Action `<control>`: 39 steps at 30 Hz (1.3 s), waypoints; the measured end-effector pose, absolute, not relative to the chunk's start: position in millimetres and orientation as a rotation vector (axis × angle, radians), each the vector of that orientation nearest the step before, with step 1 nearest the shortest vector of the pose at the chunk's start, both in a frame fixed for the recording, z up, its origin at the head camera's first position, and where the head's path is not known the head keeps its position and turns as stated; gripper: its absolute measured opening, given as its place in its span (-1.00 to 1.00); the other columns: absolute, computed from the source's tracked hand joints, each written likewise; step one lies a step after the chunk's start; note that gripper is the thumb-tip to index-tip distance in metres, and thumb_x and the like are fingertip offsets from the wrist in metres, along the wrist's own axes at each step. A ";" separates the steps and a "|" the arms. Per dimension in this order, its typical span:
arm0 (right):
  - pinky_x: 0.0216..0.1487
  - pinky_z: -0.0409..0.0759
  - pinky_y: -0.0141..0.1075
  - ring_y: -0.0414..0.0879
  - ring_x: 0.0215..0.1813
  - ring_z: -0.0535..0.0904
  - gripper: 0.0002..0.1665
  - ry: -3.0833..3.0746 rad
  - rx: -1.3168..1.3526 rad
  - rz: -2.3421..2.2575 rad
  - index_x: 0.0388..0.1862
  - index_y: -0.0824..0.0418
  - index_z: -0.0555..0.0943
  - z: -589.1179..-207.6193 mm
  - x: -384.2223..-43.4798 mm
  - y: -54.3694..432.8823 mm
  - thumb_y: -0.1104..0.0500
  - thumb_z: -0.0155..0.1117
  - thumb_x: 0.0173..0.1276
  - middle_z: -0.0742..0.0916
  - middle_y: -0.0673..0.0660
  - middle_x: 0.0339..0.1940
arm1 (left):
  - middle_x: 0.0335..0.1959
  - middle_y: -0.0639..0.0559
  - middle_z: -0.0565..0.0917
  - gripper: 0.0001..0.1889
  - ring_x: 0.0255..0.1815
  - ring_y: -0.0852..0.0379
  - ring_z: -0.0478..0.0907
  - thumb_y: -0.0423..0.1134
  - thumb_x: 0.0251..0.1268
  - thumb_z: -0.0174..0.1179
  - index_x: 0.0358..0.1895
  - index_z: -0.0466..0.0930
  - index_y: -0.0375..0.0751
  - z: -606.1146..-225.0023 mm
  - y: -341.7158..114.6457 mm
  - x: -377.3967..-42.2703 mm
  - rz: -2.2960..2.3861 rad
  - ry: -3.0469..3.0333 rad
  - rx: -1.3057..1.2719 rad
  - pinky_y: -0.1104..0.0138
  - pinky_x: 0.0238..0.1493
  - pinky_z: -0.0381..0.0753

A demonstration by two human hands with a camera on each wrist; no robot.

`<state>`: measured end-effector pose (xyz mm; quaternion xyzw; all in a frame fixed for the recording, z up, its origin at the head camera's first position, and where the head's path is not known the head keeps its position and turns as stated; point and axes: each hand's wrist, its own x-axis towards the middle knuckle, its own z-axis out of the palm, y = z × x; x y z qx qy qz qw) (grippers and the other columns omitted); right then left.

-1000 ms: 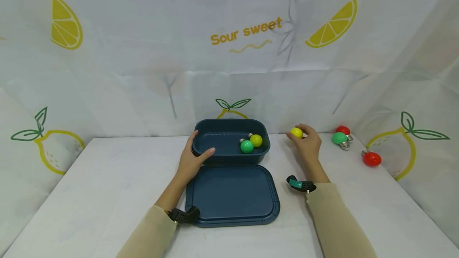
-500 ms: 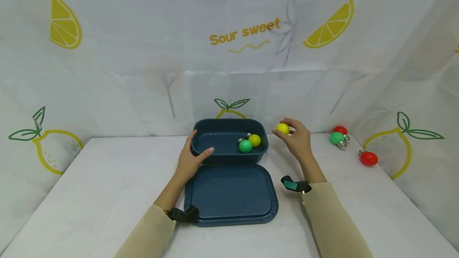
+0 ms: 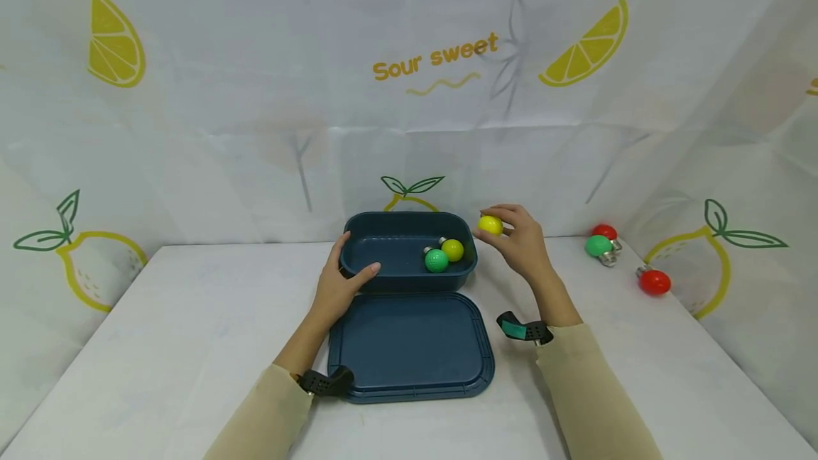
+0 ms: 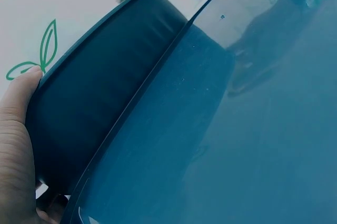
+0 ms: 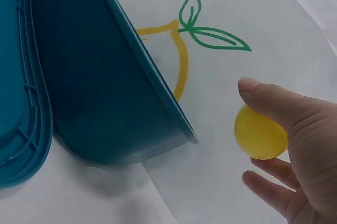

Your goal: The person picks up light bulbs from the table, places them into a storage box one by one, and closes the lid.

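Note:
My right hand (image 3: pixel 525 243) pinches a yellow light bulb (image 3: pixel 490 225) between thumb and fingers, just off the right end of a dark blue plastic box (image 3: pixel 409 282). In the right wrist view, the round yellow part of the bulb (image 5: pixel 259 133) shows beneath the thumb. Around the box's left end, my left hand (image 3: pixel 335 289) holds on, thumb at the front rim and fingers along the side. Inside the box, on its right side, lie a green bulb (image 3: pixel 436 261) and another yellow bulb (image 3: pixel 453 250).
Flat on the white table in front of the box lies its dark blue lid (image 3: pixel 412 350). Toward the right edge are a green bulb (image 3: pixel 598 245), a red bulb (image 3: pixel 604 231) behind it and another red bulb (image 3: pixel 654 282). A lemon-printed cloth (image 3: pixel 268 162) hangs behind.
The right hand has carried the yellow bulb leftward and slightly up, from right of the box to near its right rim. The left hand stays on the box.

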<state>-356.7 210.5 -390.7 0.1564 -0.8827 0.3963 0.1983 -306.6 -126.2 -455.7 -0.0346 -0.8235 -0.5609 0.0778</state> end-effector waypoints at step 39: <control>0.05 0.74 -0.10 0.21 0.14 0.72 -0.53 -2.416 0.603 1.218 0.20 0.23 0.66 -386.2 -351.8 206.5 0.20 0.45 0.32 0.71 0.25 0.20 | 0.67 -0.03 0.05 -0.03 0.67 -0.15 0.02 0.13 0.25 0.35 0.64 -0.03 0.19 -458.4 -126.9 -309.4 -1.691 -2.448 -0.119 -0.24 0.58 0.07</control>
